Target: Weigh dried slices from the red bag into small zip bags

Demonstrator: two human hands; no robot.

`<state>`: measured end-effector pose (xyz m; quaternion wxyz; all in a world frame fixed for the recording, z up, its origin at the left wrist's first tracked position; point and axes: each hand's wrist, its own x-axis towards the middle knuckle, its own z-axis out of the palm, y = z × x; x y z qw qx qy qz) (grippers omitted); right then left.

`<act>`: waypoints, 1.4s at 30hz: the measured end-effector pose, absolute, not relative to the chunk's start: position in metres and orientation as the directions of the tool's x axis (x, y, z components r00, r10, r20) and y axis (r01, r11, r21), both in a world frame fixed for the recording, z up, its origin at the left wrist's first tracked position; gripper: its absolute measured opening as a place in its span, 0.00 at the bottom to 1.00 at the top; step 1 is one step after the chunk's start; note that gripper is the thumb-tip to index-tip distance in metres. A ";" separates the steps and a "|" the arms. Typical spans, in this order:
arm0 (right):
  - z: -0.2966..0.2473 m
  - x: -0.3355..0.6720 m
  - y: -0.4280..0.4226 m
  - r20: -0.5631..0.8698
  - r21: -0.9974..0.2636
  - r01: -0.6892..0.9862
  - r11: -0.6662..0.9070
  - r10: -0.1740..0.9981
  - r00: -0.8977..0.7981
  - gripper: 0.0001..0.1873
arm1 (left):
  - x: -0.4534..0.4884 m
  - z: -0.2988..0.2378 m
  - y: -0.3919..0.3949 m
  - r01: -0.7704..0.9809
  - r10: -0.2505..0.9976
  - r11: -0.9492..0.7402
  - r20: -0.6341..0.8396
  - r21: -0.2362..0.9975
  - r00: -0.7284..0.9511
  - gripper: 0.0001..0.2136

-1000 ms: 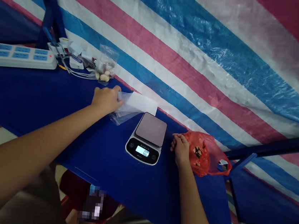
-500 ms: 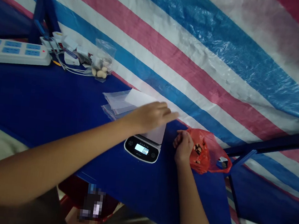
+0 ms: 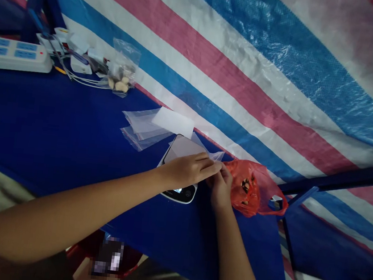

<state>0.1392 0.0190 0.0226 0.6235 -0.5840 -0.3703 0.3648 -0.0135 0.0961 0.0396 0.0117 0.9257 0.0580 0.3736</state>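
My left hand (image 3: 190, 169) reaches across the kitchen scale (image 3: 180, 193), its fingers closed together over the right side of the weighing plate. Just right of the scale, my right hand (image 3: 220, 186) is curled, and its fingertips meet those of the left hand. What is between the fingers is hidden. A clear plastic bag (image 3: 217, 155) shows right behind the fingertips; whether they grip it I cannot tell. The left hand partly covers the lit display. Beside my right hand sits a red plastic bag (image 3: 251, 190), its mouth showing small brown and pale pieces.
Behind the scale lie flat clear zip bags (image 3: 144, 128) and a white card (image 3: 173, 120). Farther left are a filled clear bag (image 3: 123, 74), cables, small white items and a power strip (image 3: 14, 55). A striped tarp (image 3: 197, 47) rises along the blue table's (image 3: 56, 129) back edge.
My left hand has moved down and slightly right to meet my right hand, now covering part of the display. My right hand has shifted slightly left, away from the red bag.
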 end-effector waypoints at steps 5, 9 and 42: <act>0.025 0.142 0.019 0.033 -0.988 -0.129 0.088 0.923 0.383 0.12 | -0.014 0.040 0.096 0.082 0.092 -0.996 0.653 0.046 0.752 0.18; 0.027 0.140 0.019 0.000 -0.995 -0.093 0.043 0.908 0.419 0.13 | -0.013 0.039 0.096 0.065 0.037 -0.998 0.642 -0.020 0.766 0.16; 0.061 0.112 -0.005 0.344 -0.888 0.427 0.168 0.861 0.376 0.12 | -0.030 0.050 0.097 0.208 0.313 -0.947 0.565 0.244 0.763 0.49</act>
